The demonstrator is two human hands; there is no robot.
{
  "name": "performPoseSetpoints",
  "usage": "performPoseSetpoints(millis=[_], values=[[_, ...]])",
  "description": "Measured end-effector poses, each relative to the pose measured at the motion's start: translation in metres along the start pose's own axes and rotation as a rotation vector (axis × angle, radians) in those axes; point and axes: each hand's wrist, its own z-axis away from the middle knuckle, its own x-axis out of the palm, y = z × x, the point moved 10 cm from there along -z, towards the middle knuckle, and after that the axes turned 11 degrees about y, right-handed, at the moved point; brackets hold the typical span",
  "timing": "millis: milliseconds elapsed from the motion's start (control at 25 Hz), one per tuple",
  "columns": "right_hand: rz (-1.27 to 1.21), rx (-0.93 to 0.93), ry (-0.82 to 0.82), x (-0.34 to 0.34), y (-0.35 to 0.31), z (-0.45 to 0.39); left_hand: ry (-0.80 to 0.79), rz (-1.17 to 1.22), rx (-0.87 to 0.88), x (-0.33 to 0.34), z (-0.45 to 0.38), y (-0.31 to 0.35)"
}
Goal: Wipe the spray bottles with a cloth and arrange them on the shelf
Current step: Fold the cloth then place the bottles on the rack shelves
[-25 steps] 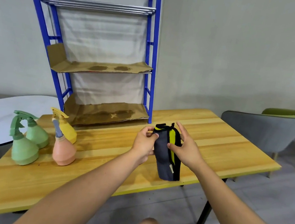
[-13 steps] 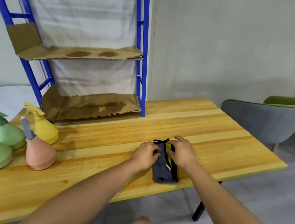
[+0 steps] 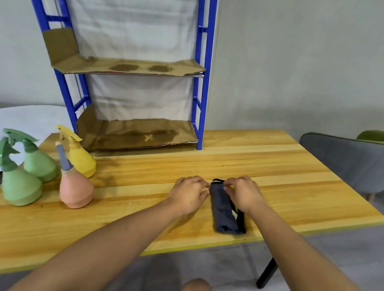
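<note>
Folded dark cloth [image 3: 225, 209] with yellow trim lies flat on wooden table [image 3: 278, 179], near front edge, right of bottles. Left hand [image 3: 189, 194] beside cloth's left edge, fingers curled, fingertips touching it; grip unclear. Right hand [image 3: 243, 193] pinches cloth's far end. Four spray bottles upright at table's left: two green [image 3: 20, 183] [image 3: 38, 161], pink [image 3: 75, 187], yellow [image 3: 79, 156]. Blue shelf [image 3: 201, 74] at table's back, cardboard-lined, no bottles on it
</note>
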Motion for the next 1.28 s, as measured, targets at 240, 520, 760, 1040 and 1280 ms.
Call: performPoseSetpoints(millis=[240,520,760,1040,1280], values=[[-0.06,-0.079,-0.011,0.007,-0.099,-0.001,0.076,-0.05,-0.096,-0.068,0.039,-0.06],[-0.156,-0.359,-0.015,0.017,-0.279,0.007,0.241,-0.143,-0.243,-0.178,0.122,-0.168],[-0.28,-0.418,0.001,0.019,-0.389,-0.003,0.455,-0.134,-0.25,-0.27,0.168,-0.223],[-0.442,-0.311,-0.008,0.029,-0.434,-0.069,0.41,-0.054,-0.531,-0.276,0.149,-0.268],[-0.412,-0.295,-0.147,0.074,-0.466,-0.11,0.296,0.141,-0.77,-0.24,0.142,-0.299]])
